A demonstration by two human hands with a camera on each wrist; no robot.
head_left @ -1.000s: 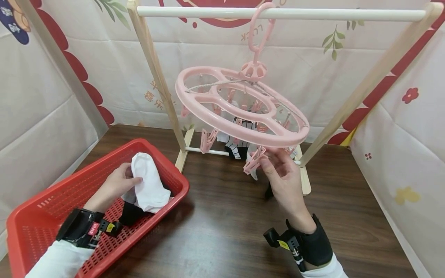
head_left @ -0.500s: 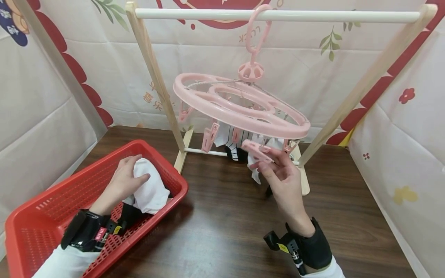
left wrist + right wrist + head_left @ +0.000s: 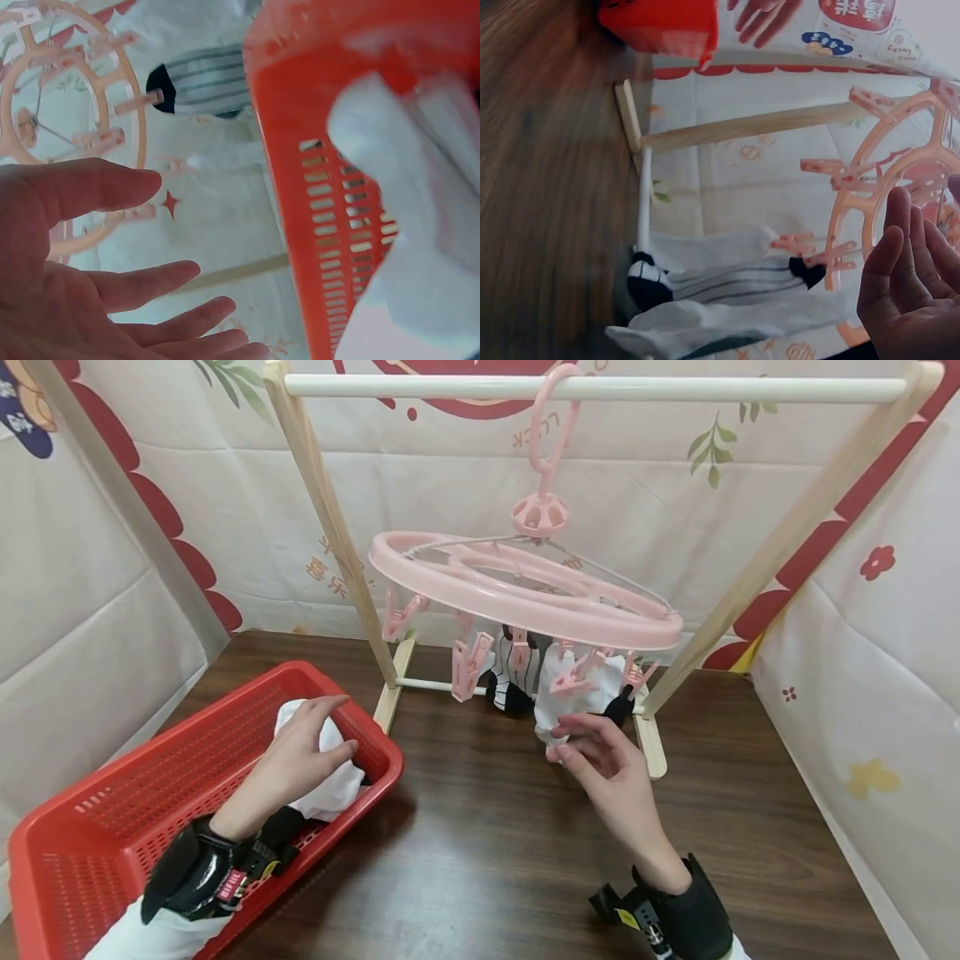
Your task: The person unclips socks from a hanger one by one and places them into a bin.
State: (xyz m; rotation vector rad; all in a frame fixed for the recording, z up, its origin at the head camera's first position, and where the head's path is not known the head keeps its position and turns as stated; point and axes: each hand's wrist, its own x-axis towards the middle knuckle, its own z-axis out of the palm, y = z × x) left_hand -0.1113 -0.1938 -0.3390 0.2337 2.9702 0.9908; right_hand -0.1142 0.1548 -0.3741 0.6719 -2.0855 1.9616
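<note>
A pink clip hanger [image 3: 480, 597] with several clothespins hangs tilted, its right side lower. From it hang a striped sock with dark ends [image 3: 517, 677] and a white sock [image 3: 551, 710]. My right hand [image 3: 611, 777] is just below the ring's front rim, fingers loosely bent with nothing in them; it overlaps the lower end of the hanging white sock in the head view. My left hand [image 3: 303, 756] is spread over the red basket [image 3: 97, 806], above another white sock [image 3: 333, 793] lying inside. In the left wrist view its palm holds nothing, apart from that sock.
A wooden stand with a white top rod [image 3: 675, 390] carries the hanger's hook. Its right leg [image 3: 787, 547] and foot are close to my right hand. The basket sits on the dark wooden table [image 3: 480, 860], with patterned cloth walls [image 3: 870, 693] around it.
My right hand has let go of a pink clothespin and dropped lower; the hanger has swung and levelled somewhat. The left hand has released the white sock in the basket and shifted right.
</note>
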